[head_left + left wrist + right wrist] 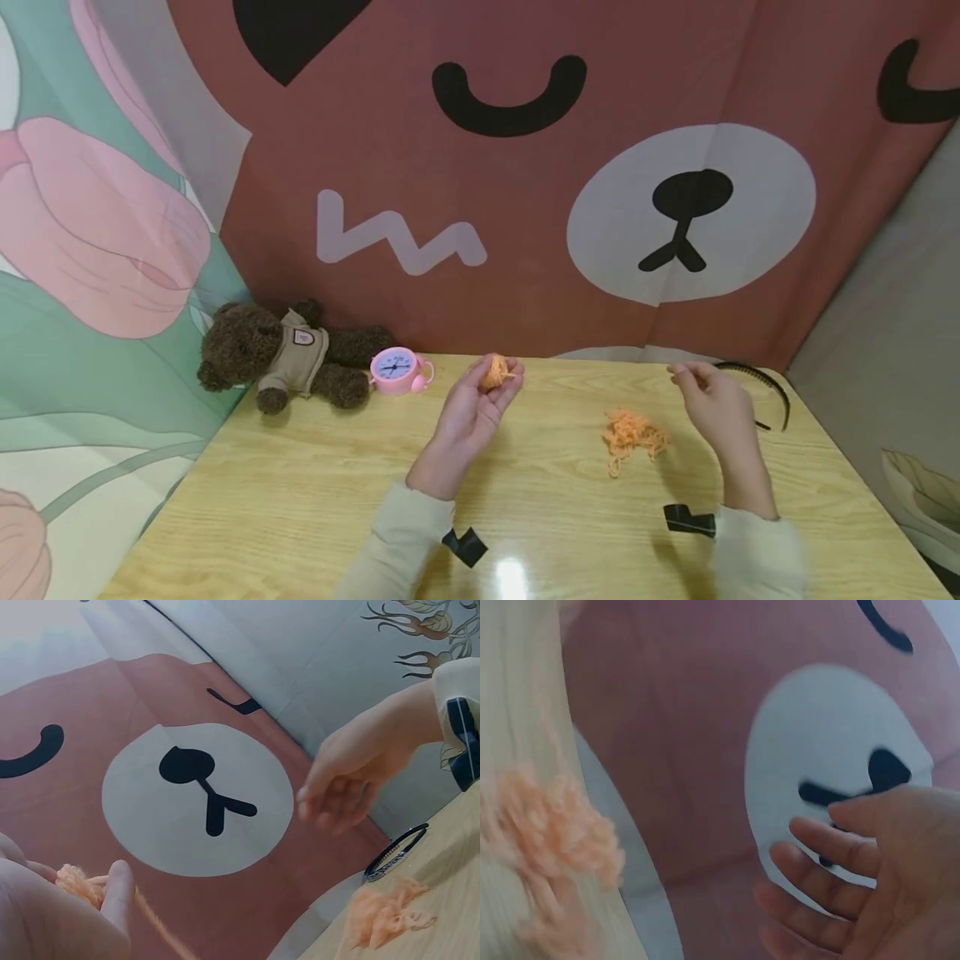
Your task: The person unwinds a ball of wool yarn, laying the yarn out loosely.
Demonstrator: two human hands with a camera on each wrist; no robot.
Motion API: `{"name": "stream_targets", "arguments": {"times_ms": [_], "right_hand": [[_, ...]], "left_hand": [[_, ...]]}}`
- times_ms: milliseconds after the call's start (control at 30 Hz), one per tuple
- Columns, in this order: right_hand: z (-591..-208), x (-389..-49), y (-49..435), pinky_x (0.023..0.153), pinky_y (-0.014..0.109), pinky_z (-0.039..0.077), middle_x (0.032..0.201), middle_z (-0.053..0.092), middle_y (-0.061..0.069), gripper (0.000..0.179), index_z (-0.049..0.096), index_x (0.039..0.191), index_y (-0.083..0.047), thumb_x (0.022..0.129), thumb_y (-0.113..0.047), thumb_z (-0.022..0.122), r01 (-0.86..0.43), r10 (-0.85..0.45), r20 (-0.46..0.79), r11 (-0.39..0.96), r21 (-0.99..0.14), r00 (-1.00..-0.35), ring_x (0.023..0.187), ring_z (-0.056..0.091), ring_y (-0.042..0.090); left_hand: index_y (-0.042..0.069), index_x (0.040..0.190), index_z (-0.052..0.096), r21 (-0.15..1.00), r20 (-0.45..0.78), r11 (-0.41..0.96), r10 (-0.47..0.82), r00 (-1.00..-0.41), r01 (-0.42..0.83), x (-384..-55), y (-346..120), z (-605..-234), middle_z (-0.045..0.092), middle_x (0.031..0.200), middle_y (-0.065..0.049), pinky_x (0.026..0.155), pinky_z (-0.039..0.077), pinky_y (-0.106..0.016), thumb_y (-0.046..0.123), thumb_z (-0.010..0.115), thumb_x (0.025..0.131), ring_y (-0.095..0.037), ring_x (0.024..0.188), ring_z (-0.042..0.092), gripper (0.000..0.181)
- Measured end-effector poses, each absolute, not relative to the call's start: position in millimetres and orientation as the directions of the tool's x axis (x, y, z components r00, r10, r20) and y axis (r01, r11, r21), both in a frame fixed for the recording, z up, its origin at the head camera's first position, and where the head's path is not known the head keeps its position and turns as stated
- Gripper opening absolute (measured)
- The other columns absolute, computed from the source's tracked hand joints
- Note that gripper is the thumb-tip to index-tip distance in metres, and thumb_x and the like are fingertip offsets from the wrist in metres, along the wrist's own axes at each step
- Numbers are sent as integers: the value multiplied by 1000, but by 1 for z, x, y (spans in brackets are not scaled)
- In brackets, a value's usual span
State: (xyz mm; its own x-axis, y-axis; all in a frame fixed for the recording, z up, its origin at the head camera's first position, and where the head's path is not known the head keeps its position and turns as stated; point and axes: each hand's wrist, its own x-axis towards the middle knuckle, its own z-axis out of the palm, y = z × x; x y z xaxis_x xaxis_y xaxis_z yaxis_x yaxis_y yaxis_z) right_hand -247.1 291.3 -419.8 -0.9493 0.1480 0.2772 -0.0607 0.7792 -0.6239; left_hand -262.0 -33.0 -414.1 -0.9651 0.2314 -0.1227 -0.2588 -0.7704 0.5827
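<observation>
A small wound ball of orange yarn (pixel 495 372) is held between the thumb and fingers of my left hand (pixel 471 412), palm up above the table. In the left wrist view a yarn strand (pixel 160 924) trails down from that ball past a fingertip. My right hand (pixel 718 410) is raised on the right side, with no yarn visible in it. Its loosely bent, separated fingers (pixel 832 847) show in the right wrist view. Between the hands, nearer the right one, a loose tangled heap of orange yarn (pixel 632 435) lies on the table.
The wooden table (pixel 555 508) meets a bear-print curtain (pixel 525 308) at the back. A brown teddy bear (pixel 300 354) lies at the back left, beside a pink alarm clock (pixel 395 372). Behind my right hand lies a black headband (pixel 780 396).
</observation>
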Motion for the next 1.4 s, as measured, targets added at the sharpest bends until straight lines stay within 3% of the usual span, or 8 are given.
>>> {"name": "stream_targets", "arguments": {"times_ms": [167,367,467,567,633,867,1100,1400], "right_hand": [[-423,-250,250,76,49,56,123,72,17,48,60,139,-6,110,-40,41,-226,-60,261,705,-672,-963,111,68,38],[-431,-250,201,111,59,46,141,59,24,49,36,155,0,113,-25,34,-316,-375,160,403,-859,-913,133,55,40],[-434,-249,190,108,56,50,127,65,28,47,46,146,6,113,-26,34,-285,-432,125,328,-901,-893,117,66,36],[-433,-246,188,94,43,59,91,68,18,46,65,125,3,111,-33,42,-237,-400,81,358,-903,-913,80,68,20],[-431,-245,191,85,34,60,69,55,10,43,71,110,0,108,-35,48,-199,-361,54,378,-904,-931,65,57,14],[-419,-240,205,67,26,55,88,61,7,37,73,114,-6,104,-38,57,-156,-184,91,382,-911,-979,72,56,11],[-412,-241,225,75,26,60,69,49,-1,44,70,116,-5,104,-44,54,-198,-45,194,314,-928,-980,66,49,15],[-396,-237,256,62,21,57,57,42,-3,34,72,107,-1,101,-33,63,-273,286,255,-22,-962,-924,56,39,15]], "left_hand": [[3,120,46,601,-100,-744,293,-951,-292,-254,-25,-417,64,109,-12,95,59,-23,17,45,109,-17,100,71,18],[5,122,44,637,-83,-686,393,-916,-352,-244,-14,-420,58,117,-14,101,55,-22,14,40,110,-17,108,69,15],[6,121,45,646,-82,-681,387,-919,-344,-243,-12,-420,58,118,-14,102,54,-21,14,40,110,-16,107,69,14],[5,119,47,656,-92,-680,360,-929,-329,-244,-12,-419,58,118,-14,104,52,-22,13,41,110,-16,109,68,13],[5,117,48,661,-98,-679,346,-933,-321,-245,-13,-419,57,119,-14,106,51,-23,13,41,110,-17,111,66,12],[7,105,53,648,-112,-688,340,-934,-328,-247,-13,-418,59,112,-12,104,53,-23,12,49,108,-17,108,66,7],[8,105,53,676,-135,-659,329,-935,-329,-248,-13,-417,60,110,-10,101,56,-23,1,56,102,-16,105,67,8],[2,127,48,689,-135,-664,275,-952,-290,-258,-21,-418,64,112,-9,98,57,-23,7,55,104,-13,102,70,25]]}}
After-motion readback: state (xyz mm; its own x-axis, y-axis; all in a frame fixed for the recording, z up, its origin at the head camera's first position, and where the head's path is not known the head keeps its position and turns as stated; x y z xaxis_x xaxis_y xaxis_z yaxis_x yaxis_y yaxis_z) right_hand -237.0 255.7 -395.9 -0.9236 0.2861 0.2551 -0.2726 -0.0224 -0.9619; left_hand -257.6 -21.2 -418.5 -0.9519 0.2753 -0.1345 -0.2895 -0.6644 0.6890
